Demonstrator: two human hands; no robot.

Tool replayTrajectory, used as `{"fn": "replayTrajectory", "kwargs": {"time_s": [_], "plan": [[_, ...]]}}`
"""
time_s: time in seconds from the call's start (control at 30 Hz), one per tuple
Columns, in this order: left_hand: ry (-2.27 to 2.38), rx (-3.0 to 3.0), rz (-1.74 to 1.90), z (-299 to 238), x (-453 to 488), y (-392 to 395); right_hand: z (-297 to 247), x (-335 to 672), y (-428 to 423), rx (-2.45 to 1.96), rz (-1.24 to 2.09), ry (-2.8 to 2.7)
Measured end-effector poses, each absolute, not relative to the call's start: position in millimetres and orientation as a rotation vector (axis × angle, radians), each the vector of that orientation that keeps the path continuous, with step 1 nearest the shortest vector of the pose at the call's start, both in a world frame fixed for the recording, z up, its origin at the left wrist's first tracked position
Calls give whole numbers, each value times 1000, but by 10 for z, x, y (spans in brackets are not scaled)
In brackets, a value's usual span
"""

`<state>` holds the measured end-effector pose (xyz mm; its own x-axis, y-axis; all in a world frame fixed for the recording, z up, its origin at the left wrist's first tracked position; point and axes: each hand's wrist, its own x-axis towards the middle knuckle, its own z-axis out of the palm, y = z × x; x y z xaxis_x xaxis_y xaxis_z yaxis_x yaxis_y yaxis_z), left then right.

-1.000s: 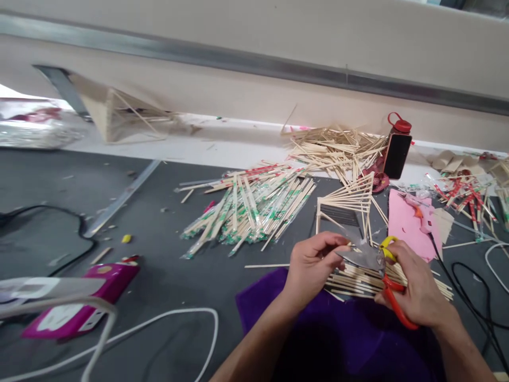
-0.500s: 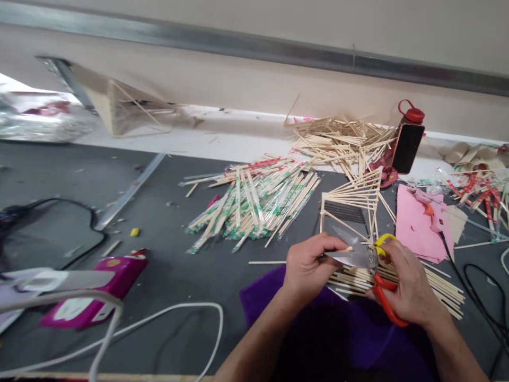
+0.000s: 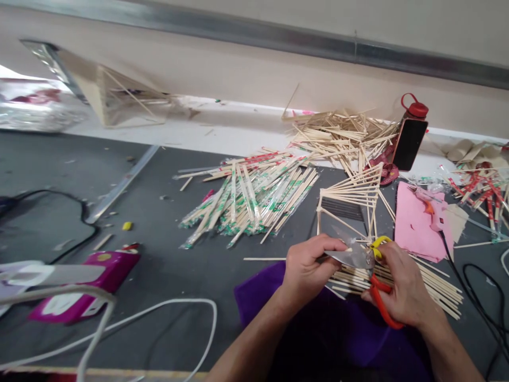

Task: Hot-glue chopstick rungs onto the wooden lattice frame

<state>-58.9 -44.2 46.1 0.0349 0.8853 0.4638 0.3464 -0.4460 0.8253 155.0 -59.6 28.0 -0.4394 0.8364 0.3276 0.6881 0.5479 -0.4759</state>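
Note:
My right hand (image 3: 405,281) is closed around a pair of scissors (image 3: 360,257) with one yellow and one red-orange handle. Their blades are spread and point left. My left hand (image 3: 310,265) pinches a thin wooden stick, of which only a pale tip (image 3: 349,249) shows between thumb and forefinger, close to the blades. Just beyond the hands stands a frame of glued sticks (image 3: 350,197), its upper bars fanned out. Several loose wooden sticks (image 3: 439,292) lie side by side beneath and right of the scissors, partly hidden by my right hand.
Wrapped chopsticks (image 3: 254,201) lie left of the frame, and a heap of bare sticks (image 3: 345,132) is behind. A phone (image 3: 410,144) leans on a red-capped bottle (image 3: 417,110). A glue gun (image 3: 435,209) rests on pink sheets (image 3: 407,228). White cable (image 3: 175,302) crosses the left side.
The view has shifted slightly, so objects on the left sit farther left. The scissors have tilted a little in my right hand; both hands keep their hold.

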Motion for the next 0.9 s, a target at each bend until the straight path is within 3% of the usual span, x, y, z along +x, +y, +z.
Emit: {"fn": "replayTrajectory", "kwargs": {"time_s": [0.6, 0.9], "plan": [[1184, 1580, 1310, 444, -561, -436, 257, 1612, -617, -1172, 321, -2205], [1283, 1853, 1409, 421, -519, -465, 287, 1590, -643, -1192, 339, -2160]]}}
